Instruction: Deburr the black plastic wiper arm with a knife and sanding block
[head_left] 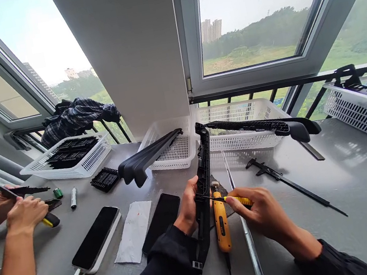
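Observation:
My left hand [190, 207] is closed around a long black plastic part [203, 195], ribbed and hollow along its inner side, which stands upright and slightly tilted in front of me. My right hand [262, 209] grips a slim tool with a yellow handle [243, 201]. Its thin dark shaft points left and meets the black part near my left fingers; the exact tip is hard to make out. Between my hands, a yellow corded rotary tool [222, 225] lies on the table, partly over a dark pad [224, 190].
White baskets [173, 162] line the back, with long black parts [151, 155] resting across them. A caliper [271, 172] and a metal strip [249, 239] lie to the right. Leftward are phones [96, 236], white paper [134, 231] and a co-worker's hands [26, 212].

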Motion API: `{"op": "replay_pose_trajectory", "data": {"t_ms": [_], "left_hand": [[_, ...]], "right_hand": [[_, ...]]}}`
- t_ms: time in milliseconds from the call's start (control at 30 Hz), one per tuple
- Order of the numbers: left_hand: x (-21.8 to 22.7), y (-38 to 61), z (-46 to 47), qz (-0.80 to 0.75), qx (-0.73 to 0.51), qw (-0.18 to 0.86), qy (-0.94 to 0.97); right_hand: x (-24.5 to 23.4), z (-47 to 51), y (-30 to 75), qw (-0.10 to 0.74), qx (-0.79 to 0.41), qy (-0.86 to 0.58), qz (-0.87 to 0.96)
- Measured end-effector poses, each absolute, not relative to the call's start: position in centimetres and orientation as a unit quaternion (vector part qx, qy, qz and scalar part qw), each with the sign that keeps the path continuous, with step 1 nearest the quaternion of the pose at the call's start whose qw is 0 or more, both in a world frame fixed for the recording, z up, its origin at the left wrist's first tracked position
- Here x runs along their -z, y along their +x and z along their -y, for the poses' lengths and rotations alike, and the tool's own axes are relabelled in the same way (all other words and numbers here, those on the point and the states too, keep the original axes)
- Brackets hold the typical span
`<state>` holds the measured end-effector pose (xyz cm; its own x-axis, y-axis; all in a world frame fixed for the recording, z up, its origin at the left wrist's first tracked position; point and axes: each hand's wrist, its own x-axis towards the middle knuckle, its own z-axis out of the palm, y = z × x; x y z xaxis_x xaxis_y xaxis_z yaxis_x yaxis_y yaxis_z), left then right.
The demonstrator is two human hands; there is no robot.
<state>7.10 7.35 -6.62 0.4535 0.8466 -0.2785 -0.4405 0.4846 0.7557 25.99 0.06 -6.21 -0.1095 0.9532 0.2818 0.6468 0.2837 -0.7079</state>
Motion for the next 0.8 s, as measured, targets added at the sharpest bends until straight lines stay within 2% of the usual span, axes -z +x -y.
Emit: {"op": "replay_pose_trajectory", "data": {"t_ms": [567, 800], "left_hand": [[5.2, 7.4, -6.6, -0.319, -0.417, 0.808, 0.268], [5.6, 7.1, -6.9, -0.324, -0.419, 0.804, 0.27]], "right_hand": [[6.0, 0.1, 25.8, 0.374, -0.21, -0.562, 0.707], [5.9, 0.2, 25.5, 0.347, -0.219, -0.541, 0.734]]}}
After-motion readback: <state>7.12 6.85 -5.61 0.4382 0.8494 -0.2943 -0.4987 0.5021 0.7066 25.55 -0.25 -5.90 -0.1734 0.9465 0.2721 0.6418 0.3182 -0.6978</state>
